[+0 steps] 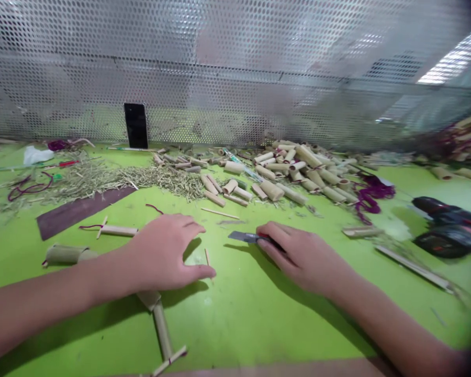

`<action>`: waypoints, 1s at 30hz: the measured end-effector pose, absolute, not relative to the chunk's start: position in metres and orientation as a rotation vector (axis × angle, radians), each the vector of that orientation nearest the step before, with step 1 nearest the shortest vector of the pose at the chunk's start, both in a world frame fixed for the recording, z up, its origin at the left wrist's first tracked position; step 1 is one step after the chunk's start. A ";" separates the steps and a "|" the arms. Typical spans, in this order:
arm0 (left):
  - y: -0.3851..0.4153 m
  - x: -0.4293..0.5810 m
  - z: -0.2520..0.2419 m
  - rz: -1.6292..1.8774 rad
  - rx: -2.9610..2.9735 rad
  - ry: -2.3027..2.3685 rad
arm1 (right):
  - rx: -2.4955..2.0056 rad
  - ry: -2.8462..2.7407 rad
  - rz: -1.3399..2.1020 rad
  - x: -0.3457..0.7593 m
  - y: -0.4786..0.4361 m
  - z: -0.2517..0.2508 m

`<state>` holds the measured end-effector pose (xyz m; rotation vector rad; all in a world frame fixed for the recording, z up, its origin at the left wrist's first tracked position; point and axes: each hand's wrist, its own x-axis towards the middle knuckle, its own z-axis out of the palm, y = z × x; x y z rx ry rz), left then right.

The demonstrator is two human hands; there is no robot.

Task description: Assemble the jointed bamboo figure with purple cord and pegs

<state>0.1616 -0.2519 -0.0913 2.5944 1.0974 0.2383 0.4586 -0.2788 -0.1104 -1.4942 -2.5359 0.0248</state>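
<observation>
Single head-worn camera, no second view. Looks forward and down across the green table (pixel 235 324) toward the perforated metal screen (pixel 235 63) at the back. Close in: left hand (pixel 167 254) and right hand (pixel 304 256), on a knife (pixel 243 236), sit lower middle. Forearms enter from the bottom corners.

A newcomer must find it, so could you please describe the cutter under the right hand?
Start at the green table before the perforated metal screen. Near its middle the right hand lies on a cutter, its grey blade poking out left of the fingers. It is the only flat metal piece among pale bamboo tubes.
</observation>
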 end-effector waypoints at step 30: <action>-0.258 0.173 -0.108 0.196 2.559 0.997 | -0.993 -2.807 -0.279 0.424 -0.300 -0.120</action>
